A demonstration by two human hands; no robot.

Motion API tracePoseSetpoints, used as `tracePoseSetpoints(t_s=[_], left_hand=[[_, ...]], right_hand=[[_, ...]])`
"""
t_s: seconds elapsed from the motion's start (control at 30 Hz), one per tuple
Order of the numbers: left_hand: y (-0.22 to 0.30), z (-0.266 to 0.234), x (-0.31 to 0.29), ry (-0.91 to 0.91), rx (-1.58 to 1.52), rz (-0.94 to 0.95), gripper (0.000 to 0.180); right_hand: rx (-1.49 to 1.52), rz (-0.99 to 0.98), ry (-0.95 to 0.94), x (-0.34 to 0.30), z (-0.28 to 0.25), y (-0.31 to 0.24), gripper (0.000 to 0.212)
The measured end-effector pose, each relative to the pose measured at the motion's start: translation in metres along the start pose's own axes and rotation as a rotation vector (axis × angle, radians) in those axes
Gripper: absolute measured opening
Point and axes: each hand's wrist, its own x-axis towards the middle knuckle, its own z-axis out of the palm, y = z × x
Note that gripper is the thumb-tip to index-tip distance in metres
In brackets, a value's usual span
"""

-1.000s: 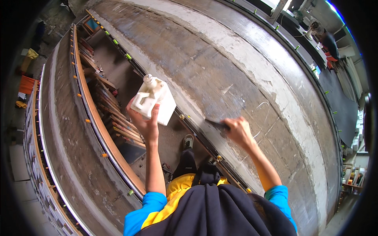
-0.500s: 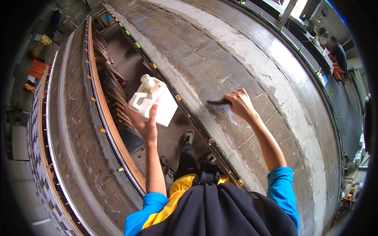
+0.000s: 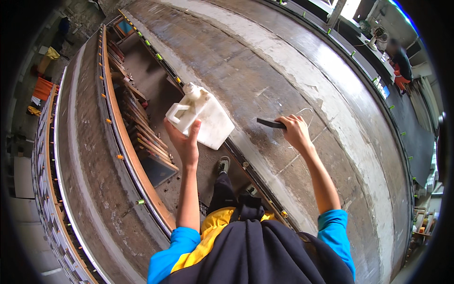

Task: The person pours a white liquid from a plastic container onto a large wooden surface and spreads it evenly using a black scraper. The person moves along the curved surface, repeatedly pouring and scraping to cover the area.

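A white plastic jug point(image 3: 211, 124) with a moulded handle and a narrow neck is gripped by my left hand point(image 3: 186, 144), whose thumb lies along its side. The jug is tilted over the near edge of the large brown and grey worktable point(image 3: 283, 180). Closed round one end of a flat black strip-like tool point(image 3: 270, 123), my right hand point(image 3: 298, 133) is over the table surface. I cannot make out the tool's exact kind. Pale streaks show on the surface around that hand.
A second long table point(image 3: 80, 142) runs along the left, with wooden boards point(image 3: 146, 128) stacked in the gap between. Small yellow and green clips point(image 3: 147, 42) line the table edges. Another person point(image 3: 401, 61) sits at the far right beside a fan point(image 3: 377, 37).
My left hand has brought the jug to the right, closer to the table edge, and tilted it differently. My right hand and the black tool have shifted slightly right.
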Motion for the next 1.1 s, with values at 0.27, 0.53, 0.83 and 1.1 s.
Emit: tracePoseSetpoints(t_s=[0.27,0.53,0.83,1.1], left_hand=[[-0.009,0.013,0.032,0.012,-0.006,0.085,0.058],[-0.02,0.055,0.043,-0.188,-0.106,0.089,0.056],[-0.053,0.057,0.051,-0.289,-0.03,-0.003,0.063],[-0.065,0.08,0.072,-0.383,-0.147,-0.085,0.062]], right_hand=[[0.055,0.022,-0.15,-0.048,-0.008,-0.029,0.028],[-0.091,0.186,0.009,-0.003,0.029,-0.022,0.019],[0.201,0.347,-0.089,-0.037,-0.015,-0.022,0.028],[0.252,0.633,-0.166,-0.009,-0.007,0.014,0.057]])
